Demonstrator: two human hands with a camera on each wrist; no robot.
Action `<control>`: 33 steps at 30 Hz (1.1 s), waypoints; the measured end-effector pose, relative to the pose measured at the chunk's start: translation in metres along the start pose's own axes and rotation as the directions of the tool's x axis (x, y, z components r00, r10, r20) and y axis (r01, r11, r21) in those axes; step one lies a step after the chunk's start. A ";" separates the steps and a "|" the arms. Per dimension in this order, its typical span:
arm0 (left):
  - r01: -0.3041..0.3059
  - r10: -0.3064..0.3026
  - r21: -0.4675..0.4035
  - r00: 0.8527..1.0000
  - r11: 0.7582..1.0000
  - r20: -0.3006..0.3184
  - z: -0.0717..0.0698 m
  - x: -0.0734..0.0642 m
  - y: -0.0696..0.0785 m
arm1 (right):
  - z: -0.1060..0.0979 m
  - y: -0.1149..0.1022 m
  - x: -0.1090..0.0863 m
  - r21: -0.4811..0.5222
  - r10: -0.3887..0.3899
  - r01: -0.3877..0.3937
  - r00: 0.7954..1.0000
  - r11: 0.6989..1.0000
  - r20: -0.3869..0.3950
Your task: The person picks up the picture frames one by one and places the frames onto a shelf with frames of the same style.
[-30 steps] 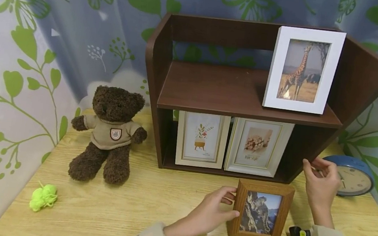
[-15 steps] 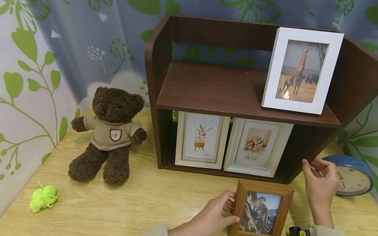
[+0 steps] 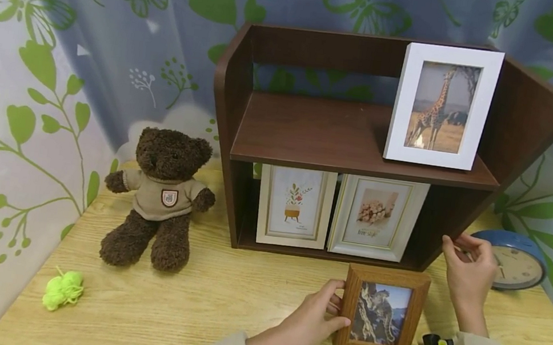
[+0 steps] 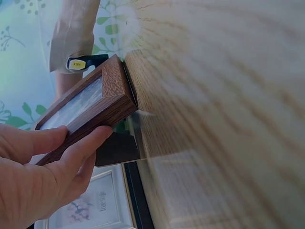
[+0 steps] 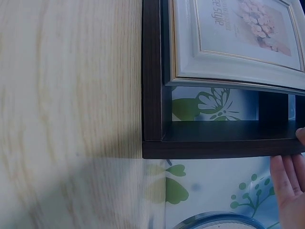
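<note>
Wooden table (image 3: 189,294), brown frame (image 3: 382,313), left edge in left grip (image 3: 307,319)

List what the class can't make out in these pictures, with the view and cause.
Clock, head view: left of its dial, behind the right hand.
Clock, right wrist view: most of it, cut off by the bottom edge.
Right hand, right wrist view: partly cut off by the right edge.
Wooden frame, left wrist view: its photo, too slanted and pale.
</note>
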State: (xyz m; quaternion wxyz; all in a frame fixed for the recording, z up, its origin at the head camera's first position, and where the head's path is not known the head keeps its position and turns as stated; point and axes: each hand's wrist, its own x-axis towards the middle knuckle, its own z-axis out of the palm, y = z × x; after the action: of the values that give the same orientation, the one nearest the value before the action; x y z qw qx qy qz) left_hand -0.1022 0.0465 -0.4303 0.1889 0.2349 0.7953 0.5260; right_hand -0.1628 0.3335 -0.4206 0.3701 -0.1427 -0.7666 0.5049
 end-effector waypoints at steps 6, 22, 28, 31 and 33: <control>-0.007 0.007 -0.037 1.000 0.999 0.004 0.000 0.000 -0.001 | 0.000 0.002 0.000 -0.006 -0.007 0.007 1.000 1.000 -0.007; 0.009 -0.021 -0.230 0.998 0.973 -0.053 -0.002 0.001 -0.006 | 0.001 0.002 0.000 0.001 -0.022 0.022 1.000 1.000 -0.004; 0.009 -0.027 -0.282 0.998 0.959 -0.062 -0.008 -0.001 -0.002 | 0.000 0.002 0.001 0.014 -0.013 0.013 1.000 1.000 -0.005; -0.007 -0.016 -0.287 0.997 0.958 -0.077 -0.011 -0.002 0.000 | 0.001 0.003 0.001 0.003 -0.013 0.013 1.000 1.000 -0.007; -0.023 -0.004 -0.286 0.995 0.958 -0.095 -0.013 -0.003 0.002 | 0.001 0.004 0.001 -0.006 -0.013 0.013 1.000 1.000 -0.008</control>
State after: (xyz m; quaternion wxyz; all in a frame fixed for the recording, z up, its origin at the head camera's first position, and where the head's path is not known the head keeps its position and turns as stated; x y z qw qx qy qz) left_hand -0.1069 0.0358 -0.4237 0.1803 0.1836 0.7176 0.6471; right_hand -0.1647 0.3349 -0.4235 0.3761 -0.1411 -0.7673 0.4999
